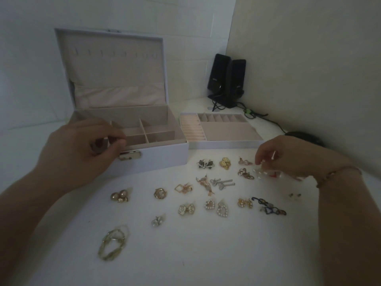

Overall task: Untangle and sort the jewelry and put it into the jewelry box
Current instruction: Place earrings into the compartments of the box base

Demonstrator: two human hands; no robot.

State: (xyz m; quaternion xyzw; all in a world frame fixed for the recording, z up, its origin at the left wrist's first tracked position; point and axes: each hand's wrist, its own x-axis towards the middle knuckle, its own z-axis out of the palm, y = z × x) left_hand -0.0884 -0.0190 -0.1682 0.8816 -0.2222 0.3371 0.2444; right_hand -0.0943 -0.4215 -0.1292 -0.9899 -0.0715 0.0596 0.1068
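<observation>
Left hand (82,149) hangs over the front left of the open jewelry box (152,153), fingers curled together; can't tell if they pinch anything. Right hand (288,157) pinches a pearl piece (261,174) near the loose tray (224,137). Rest sits sorted on the table (206,254). Risks: wrist sweeping nearby earrings (244,172) together, retangling; small studs (295,196) getting knocked off.
</observation>
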